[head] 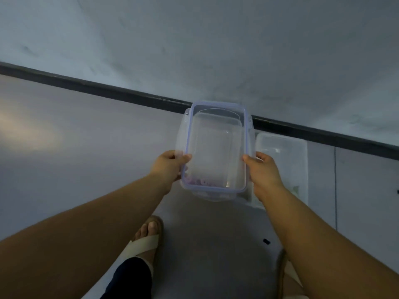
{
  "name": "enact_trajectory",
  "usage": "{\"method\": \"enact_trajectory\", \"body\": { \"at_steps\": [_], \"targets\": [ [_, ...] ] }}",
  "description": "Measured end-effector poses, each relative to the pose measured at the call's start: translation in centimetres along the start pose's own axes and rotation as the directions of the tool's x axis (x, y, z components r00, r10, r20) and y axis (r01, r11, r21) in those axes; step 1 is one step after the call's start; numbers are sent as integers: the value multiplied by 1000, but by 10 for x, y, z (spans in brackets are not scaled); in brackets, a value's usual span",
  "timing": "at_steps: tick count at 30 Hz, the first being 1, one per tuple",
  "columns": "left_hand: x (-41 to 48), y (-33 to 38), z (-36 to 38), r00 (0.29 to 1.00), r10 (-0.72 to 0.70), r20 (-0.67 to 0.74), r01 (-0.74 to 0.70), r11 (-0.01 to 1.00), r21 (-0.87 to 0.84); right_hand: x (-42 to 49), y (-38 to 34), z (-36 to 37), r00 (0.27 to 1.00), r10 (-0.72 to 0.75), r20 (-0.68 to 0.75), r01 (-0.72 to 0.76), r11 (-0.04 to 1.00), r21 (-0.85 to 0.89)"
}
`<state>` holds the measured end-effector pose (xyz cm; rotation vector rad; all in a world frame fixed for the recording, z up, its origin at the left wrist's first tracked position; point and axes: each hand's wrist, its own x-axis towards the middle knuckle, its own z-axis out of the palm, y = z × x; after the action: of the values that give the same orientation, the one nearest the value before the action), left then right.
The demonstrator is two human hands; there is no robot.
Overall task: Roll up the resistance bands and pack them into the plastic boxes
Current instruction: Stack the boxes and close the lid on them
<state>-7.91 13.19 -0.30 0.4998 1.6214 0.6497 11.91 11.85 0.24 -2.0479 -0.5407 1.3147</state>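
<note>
Now left hand (168,167) and right hand (262,171) pinch the box (216,147) at 2 sides. It could slip: slick plastic.

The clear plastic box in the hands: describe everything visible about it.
The clear plastic box is rectangular with rounded corners and see-through. Its lid has a pale blue seal line round the rim and latch flaps at the sides. The box is held in the air above the floor, its long axis pointing away from the person. The left hand grips its left edge and the right hand its right edge, thumbs on top. Faint purple pieces show inside at the near end, too blurred to identify.
</note>
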Motion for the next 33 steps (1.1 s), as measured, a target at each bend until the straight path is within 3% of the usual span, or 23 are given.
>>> {"method": "enact_trajectory", "body": {
  "at_steps": [5, 11, 20, 33],
  "targets": [
    [36, -14, 11, 989, 20, -145, -1, 991, 132, 21, 16, 8, 1000, 12, -3, -12, 999, -39],
    [52, -30, 12, 981, 12, -193, 23, 983, 181, 34, 35, 22, 998, 8, -60, -14, 995, -97],
    [60, -38, 6, 977, 5, -213, 39, 979, 200, 36, 40, 25, 999, -26, -18, 22, 979, -202],
    [50, -32, 3, 987, -27, -157, 54, 983, 176, 34, 47, 24, 999, -40, 2, 40, 976, -214]
  ]
}}
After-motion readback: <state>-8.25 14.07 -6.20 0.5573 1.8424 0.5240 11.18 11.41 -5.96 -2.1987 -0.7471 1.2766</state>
